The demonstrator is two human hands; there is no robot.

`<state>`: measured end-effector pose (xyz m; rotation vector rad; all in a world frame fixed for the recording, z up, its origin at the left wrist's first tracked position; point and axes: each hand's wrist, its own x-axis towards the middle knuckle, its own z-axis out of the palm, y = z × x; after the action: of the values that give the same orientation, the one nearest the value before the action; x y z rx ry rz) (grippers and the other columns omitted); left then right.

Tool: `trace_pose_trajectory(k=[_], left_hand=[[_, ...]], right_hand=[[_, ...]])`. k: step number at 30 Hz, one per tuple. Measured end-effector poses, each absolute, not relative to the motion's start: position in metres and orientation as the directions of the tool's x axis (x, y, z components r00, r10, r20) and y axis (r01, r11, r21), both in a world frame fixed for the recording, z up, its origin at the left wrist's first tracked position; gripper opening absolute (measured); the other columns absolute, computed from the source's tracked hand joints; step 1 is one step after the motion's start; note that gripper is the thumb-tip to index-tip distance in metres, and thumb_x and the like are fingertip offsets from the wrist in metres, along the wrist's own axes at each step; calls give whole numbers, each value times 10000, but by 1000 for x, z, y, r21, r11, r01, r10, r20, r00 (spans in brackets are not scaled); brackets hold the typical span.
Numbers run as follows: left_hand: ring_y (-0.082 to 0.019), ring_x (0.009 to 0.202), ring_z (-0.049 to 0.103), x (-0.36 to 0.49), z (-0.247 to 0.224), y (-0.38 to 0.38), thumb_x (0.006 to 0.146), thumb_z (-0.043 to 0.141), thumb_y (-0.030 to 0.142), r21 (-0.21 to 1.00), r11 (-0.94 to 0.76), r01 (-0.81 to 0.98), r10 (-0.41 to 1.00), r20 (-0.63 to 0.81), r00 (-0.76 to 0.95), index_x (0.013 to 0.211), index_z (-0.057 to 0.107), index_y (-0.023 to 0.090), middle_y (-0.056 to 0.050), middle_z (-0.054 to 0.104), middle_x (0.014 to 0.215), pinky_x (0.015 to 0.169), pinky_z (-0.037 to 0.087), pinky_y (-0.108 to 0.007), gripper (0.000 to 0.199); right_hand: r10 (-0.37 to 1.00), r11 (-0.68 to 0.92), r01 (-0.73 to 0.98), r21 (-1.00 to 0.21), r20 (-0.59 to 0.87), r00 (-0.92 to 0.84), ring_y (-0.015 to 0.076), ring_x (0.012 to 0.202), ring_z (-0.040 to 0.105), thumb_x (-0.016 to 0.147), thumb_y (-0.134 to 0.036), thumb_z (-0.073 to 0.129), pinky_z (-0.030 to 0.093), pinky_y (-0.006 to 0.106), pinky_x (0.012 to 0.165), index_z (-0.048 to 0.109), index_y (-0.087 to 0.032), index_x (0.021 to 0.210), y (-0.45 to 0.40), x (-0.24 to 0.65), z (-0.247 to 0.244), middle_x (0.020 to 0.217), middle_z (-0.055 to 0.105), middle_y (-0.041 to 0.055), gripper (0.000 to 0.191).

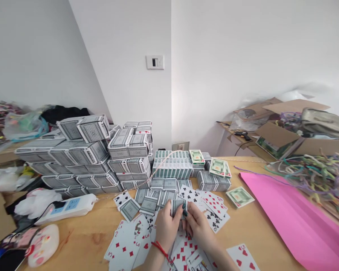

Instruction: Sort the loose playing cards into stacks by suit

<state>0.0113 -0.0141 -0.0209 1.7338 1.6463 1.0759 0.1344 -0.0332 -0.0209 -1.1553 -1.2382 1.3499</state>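
Note:
Low in the centre, my left hand [168, 222] and my right hand [196, 224] meet around a small grey-backed playing card or thin stack of cards [178, 203], back facing me. Fingers of both are closed on its sides. Beneath and around them lie loose cards, face up [124, 244] at the left and several diamonds and clubs [214, 203] at the right. Grey-backed cards [149, 205] lie just beyond my left hand. A five of hearts [243, 258] rests right of my right forearm.
Tall stacks of grey card bundles [81, 165] stand at the back left. Green card boxes [240, 197] sit right of centre, beside a pink sheet [293, 222]. A white power strip [67, 209] lies left; tangled cords [322, 180] and open cartons [279, 139] are right.

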Motion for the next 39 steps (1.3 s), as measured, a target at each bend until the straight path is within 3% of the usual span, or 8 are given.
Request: trace_pose_trajectory(k=[7, 15, 22, 25, 27, 30, 33, 39], left_hand=[[-143, 434, 467, 11, -20, -20, 840, 383, 357, 792, -239, 562, 939, 335, -72, 589, 470, 211, 14, 476, 452, 470, 318, -238, 304], [-97, 393, 327, 12, -11, -17, 837, 362, 415, 930, -109, 351, 970, 177, -167, 469, 264, 215, 58, 299, 402, 421, 270, -216, 430], [-87, 365, 373, 16, -10, -19, 812, 434, 425, 960, -141, 242, 988, 121, 98, 533, 307, 213, 74, 358, 392, 406, 293, -189, 373], [-83, 318, 372, 14, -10, -19, 823, 420, 425, 964, -122, 236, 992, 108, 70, 518, 330, 210, 79, 356, 332, 437, 335, -197, 384], [-83, 294, 371, 10, -10, -17, 809, 430, 462, 980, -62, 190, 998, 64, -4, 516, 382, 206, 79, 359, 309, 436, 358, -203, 392], [-82, 255, 331, 1, -11, -9, 747, 458, 563, 995, 76, 70, 984, -64, -164, 523, 456, 196, 76, 355, 297, 324, 288, -195, 430], [-92, 268, 391, -8, -10, -1, 710, 473, 602, 988, 149, -31, 965, -153, -213, 537, 513, 168, 48, 431, 316, 314, 313, -193, 468], [-158, 385, 561, -9, -11, 1, 723, 455, 582, 981, 182, -60, 977, -188, -99, 791, 614, 119, -24, 605, 474, 377, 411, -231, 494]], right_hand=[[978, -84, -104, -991, -62, -197, 57, 335, 293, 805, -486, 450, 225, 174, 355, 437, -208, 731, -34, 134, -20, 424, 394, -97, 288], [972, -117, -204, -972, -70, -223, 56, 342, 297, 769, -517, 493, 224, 180, 363, 478, -191, 736, -35, 127, -15, 444, 441, -76, 329], [998, -69, -182, -981, -66, -21, 72, 396, 357, 795, -466, 484, 281, 186, 407, 511, -180, 821, -26, 142, -17, 477, 446, -63, 289], [999, -18, -12, -1000, -18, 48, 103, 437, 415, 807, -447, 461, 336, 215, 432, 549, -176, 849, -24, 147, -21, 531, 494, -28, 288], [991, 61, 202, -977, 85, 108, 140, 521, 484, 817, -406, 444, 395, 252, 496, 577, -183, 840, -24, 150, -24, 631, 554, 14, 261], [949, 189, 527, -828, 293, 120, 209, 767, 549, 819, -319, 423, 448, 329, 675, 597, -209, 866, -23, 155, -28, 862, 607, 68, 211], [902, 216, 725, -654, 418, 109, 245, 950, 507, 803, -275, 427, 428, 398, 798, 581, -234, 964, -20, 162, -35, 1042, 590, 76, 226], [912, 78, 887, -455, 391, 120, 251, 863, 507, 808, -289, 420, 402, 453, 785, 462, -238, 1191, -18, 166, -46, 1255, 490, 75, 388]])
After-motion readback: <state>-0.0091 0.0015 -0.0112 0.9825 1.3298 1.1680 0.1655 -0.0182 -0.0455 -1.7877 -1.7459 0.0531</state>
